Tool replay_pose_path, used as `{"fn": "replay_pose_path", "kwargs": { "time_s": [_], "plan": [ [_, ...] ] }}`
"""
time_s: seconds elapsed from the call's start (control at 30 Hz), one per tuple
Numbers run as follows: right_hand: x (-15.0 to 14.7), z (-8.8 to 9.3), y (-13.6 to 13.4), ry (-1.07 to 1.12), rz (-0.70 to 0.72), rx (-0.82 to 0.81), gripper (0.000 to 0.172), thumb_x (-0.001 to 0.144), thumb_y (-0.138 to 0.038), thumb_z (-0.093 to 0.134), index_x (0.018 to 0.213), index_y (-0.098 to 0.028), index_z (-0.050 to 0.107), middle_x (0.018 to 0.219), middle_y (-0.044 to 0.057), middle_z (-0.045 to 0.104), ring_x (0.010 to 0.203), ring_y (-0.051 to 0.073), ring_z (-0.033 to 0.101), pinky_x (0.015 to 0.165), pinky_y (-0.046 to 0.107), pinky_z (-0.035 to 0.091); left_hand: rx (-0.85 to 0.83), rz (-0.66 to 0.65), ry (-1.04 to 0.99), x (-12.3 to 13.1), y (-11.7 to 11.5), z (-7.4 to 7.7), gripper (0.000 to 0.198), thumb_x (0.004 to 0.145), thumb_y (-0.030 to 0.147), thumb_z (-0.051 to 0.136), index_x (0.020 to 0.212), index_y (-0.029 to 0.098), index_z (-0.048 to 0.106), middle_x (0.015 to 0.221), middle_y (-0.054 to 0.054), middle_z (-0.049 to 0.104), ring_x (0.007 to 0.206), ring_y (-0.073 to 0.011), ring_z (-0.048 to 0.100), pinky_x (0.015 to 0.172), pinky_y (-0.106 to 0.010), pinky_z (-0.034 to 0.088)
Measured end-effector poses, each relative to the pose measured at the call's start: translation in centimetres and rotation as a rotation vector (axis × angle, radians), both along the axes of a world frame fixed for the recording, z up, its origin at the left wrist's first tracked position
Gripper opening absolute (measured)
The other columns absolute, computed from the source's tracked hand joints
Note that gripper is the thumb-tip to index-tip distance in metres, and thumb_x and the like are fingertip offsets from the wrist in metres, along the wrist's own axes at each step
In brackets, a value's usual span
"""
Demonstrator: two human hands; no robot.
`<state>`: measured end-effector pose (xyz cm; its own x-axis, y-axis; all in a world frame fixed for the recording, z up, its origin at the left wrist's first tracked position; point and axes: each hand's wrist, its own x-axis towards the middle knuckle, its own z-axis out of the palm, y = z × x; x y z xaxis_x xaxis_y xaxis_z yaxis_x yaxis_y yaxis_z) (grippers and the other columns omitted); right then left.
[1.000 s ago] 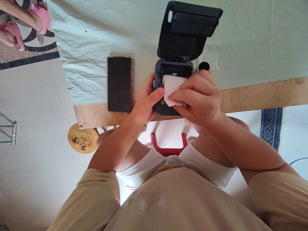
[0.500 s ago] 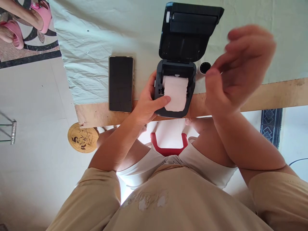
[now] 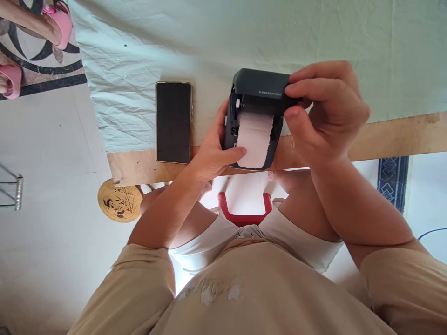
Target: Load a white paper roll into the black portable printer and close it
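Near edge of the table (image 3: 136,168): one printer (image 3: 258,83), one paper (image 3: 255,139), one phone (image 3: 173,122), two hands (image 3: 216,151) (image 3: 330,114). Beside near-left corner: one stool (image 3: 118,200). Past the left edge: two shoes (image 3: 63,28) (image 3: 14,81).

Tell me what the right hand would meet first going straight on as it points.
The printer lid: the right hand seems to hold its right corner, though depth there is hard to judge.
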<state>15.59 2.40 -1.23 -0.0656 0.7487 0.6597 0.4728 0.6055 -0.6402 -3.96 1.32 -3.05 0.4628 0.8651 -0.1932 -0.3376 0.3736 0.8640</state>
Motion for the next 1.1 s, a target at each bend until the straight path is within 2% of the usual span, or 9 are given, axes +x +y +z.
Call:
{"fn": "replay_pose_path", "kwargs": {
  "time_s": [0.13,0.23,0.37,0.43,0.53,0.8,0.93,1.0,1.1],
  "plan": [
    [0.03,0.08,-0.17,0.002,0.005,-0.048,0.018,0.084,-0.032,0.059,0.100,-0.029,0.064,0.104,0.000,0.062,0.083,0.014,0.059,0.060,0.028,0.050,0.028,0.021,0.022,0.09,0.11,0.25,0.114,0.060,0.030,0.080,0.147,0.039,0.007,0.102,0.001,0.063,0.091,-0.0175,0.065,0.080,-0.031,0.052],
    [0.05,0.01,0.00,-0.019,0.014,-0.005,0.020,0.082,-0.031,0.060,0.102,-0.030,0.063,0.104,0.001,0.061,0.084,0.014,0.058,0.061,0.028,0.051,0.028,-0.005,0.001,0.13,0.34,0.19,0.122,0.061,0.030,0.079,0.146,0.042,-0.007,0.101,0.002,0.065,0.092,-0.0185,0.067,0.079,-0.032,0.053],
    [-0.13,-0.06,0.10,-0.098,0.039,0.056,0.021,0.081,-0.032,0.060,0.101,-0.031,0.064,0.103,0.000,0.060,0.088,0.017,0.059,0.068,0.033,0.055,0.036,-0.010,-0.063,0.33,0.44,0.00,0.123,0.056,0.025,0.080,0.146,0.043,-0.001,0.128,-0.001,0.058,0.109,-0.0208,0.063,0.087,-0.033,0.053],
    [-0.29,-0.03,-0.01,-0.091,0.038,0.025,0.019,0.081,-0.030,0.060,0.099,-0.031,0.065,0.103,0.001,0.060,0.088,0.017,0.060,0.068,0.034,0.055,0.026,0.019,-0.054,0.46,0.32,0.10,0.121,0.055,0.023,0.080,0.146,0.044,0.004,0.140,0.000,0.049,0.120,-0.0221,0.057,0.093,-0.034,0.052],
    [-0.44,0.05,-0.23,-0.067,0.025,-0.037,0.015,0.083,-0.032,0.059,0.096,-0.031,0.066,0.103,0.003,0.060,0.090,0.019,0.060,0.070,0.037,0.055,0.019,0.045,-0.041,0.61,0.11,0.44,0.122,0.053,0.020,0.080,0.147,0.043,0.005,0.147,-0.001,0.042,0.131,-0.0230,0.048,0.099,-0.035,0.049],
    [-0.19,0.07,-0.51,-0.197,-0.020,-0.092,0.015,0.081,-0.038,0.056,0.086,-0.030,0.067,0.100,0.005,0.061,0.091,0.022,0.059,0.078,0.043,0.056,0.027,0.013,0.030,0.29,0.09,0.83,0.124,0.053,0.027,0.081,0.147,0.045,0.002,0.147,-0.001,0.042,0.134,-0.0259,0.044,0.103,-0.040,0.047],
    [-0.28,0.10,-0.50,-0.172,0.029,-0.056,0.017,0.084,-0.033,0.052,0.086,-0.029,0.068,0.099,0.004,0.060,0.089,0.020,0.059,0.076,0.041,0.055,0.011,0.000,-0.057,0.33,0.09,0.70,0.125,0.056,0.027,0.081,0.147,0.043,-0.004,0.144,0.001,0.046,0.134,-0.0264,0.043,0.102,-0.037,0.047],
    [-0.48,0.14,-0.46,-0.168,0.039,-0.008,0.015,0.084,-0.028,0.052,0.085,-0.028,0.067,0.096,0.004,0.060,0.086,0.019,0.060,0.071,0.038,0.055,0.008,0.028,-0.130,0.52,0.08,0.59,0.121,0.057,0.030,0.081,0.147,0.041,0.001,0.139,0.002,0.051,0.134,-0.0265,0.043,0.101,-0.036,0.047],
    [-0.87,0.25,-0.65,-0.159,0.041,0.079,0.013,0.079,-0.022,0.058,0.088,-0.027,0.067,0.094,0.004,0.058,0.082,0.018,0.059,0.067,0.036,0.054,0.034,0.124,-0.186,0.83,-0.06,0.60,0.096,0.063,0.043,0.077,0.142,0.039,0.023,0.130,0.004,0.057,0.137,-0.0244,0.041,0.102,-0.033,0.046]
  ]
}}
